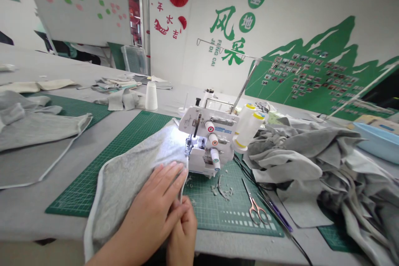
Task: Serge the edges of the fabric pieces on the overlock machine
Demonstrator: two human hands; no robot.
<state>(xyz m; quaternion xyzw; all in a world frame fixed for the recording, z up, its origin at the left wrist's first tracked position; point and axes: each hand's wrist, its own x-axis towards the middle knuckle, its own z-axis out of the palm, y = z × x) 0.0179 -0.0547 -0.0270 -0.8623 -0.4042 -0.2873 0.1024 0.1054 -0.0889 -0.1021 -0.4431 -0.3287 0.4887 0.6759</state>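
A grey fabric piece [124,178] with a pale bound edge lies over the green cutting mat and runs under the lit presser foot [188,146] of a white overlock sewing machine [197,121]. My left hand [154,203] rests flat on the cloth just in front of the foot, fingers stretched forward. Lower and slightly to the right, my right hand [184,224] is closed on the fabric's edge, its fingertips partly hidden by the left hand. Cones of white thread [249,129] stand at the machine's right side.
Scissors [255,208] lie on the green cutting mat [212,216], near thread scraps [222,187] and a black cable [280,222]. Heaped grey cloth [299,162] fills the right side, beside a blue basin [377,141]. More grey pieces [40,133] lie left; a thread cone [151,96] stands behind.
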